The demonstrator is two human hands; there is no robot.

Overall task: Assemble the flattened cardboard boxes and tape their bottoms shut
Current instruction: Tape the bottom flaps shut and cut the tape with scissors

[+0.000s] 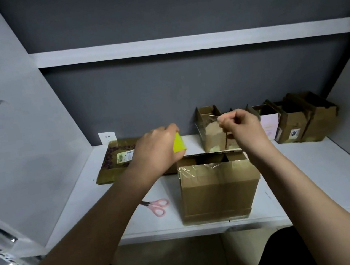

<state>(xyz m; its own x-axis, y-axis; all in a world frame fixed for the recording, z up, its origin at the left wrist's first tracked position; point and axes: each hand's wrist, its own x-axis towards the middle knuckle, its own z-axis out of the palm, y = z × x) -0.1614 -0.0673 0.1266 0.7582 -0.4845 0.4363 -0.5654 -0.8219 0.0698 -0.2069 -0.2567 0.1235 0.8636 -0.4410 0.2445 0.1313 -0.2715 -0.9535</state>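
**Presently: one box under tape, stock to either side**

Item 1. Cardboard box (pixel 220 188), standing at frame centre near the front edge of the white shelf (pixel 324 178). Its upper flaps are closed; clear tape (pixel 211 145) lies glossy over the near top edge and rises from it.

Item 2. Left hand (pixel 157 149), just left of and above the box, fingers curled round a yellow tape roll (pixel 178 143) (only a wedge of it shows).

Item 3. Right hand (pixel 240 126), above the box's far right corner, fingers pinched together on the raised end of the clear film.

Item 4. Flattened box (pixel 117 160), left of centre against the back wall, not yet erected.

Item 5. Row of assembled boxes (pixel 281 122), right of centre along the wall.

Item 6. Pink-handled scissors (pixel 158 206), lying on the shelf left of the box, held by neither hand.

Risks, as judged: the stretched film may fold on itself and stick if slack enters it; it may lie off the seam, leaving flaps loose. Both hands are occupied, so cutting requires releasing one end, and the freed tape could curl back.
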